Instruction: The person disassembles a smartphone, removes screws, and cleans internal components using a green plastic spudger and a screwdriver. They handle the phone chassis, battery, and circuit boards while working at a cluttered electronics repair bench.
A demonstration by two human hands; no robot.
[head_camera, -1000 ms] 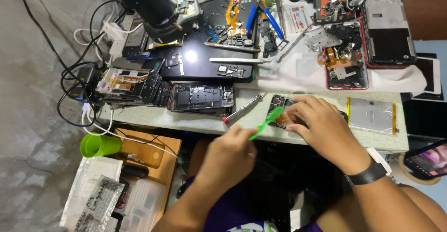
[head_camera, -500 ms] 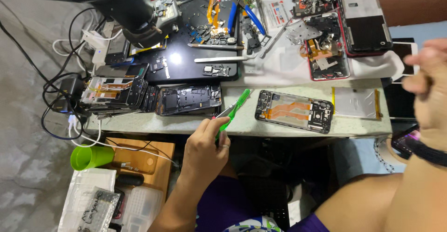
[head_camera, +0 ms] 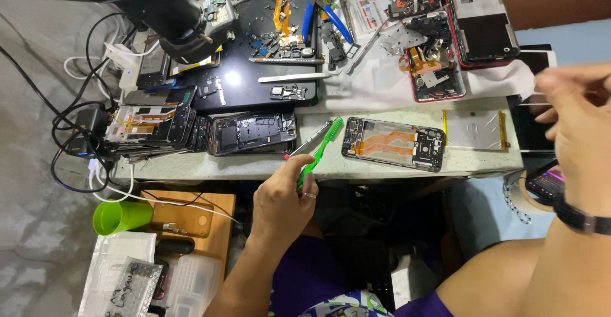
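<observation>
Two hands show, well apart. Left hand (head_camera: 283, 196), nearest, is closed on a green brush (head_camera: 316, 155) together with a thin metal tool, probably tweezers (head_camera: 310, 142); brush head rests at the counter (head_camera: 382, 167) edge. Right hand (head_camera: 576, 123) is raised off to the side, blurred, fingers pinched; whether it grips anything, cannot tell. Opened phone (head_camera: 393, 143) lies flat just beyond the brush, back cover off, orange flex and board exposed, untouched by either hand. Judgement: disassembly done, cleaning mid-way, reassembly all left. Silver battery (head_camera: 474, 130) lies beside it. Farther back, blue-handled pliers (head_camera: 336, 23) and a red-framed phone (head_camera: 480, 21).
</observation>
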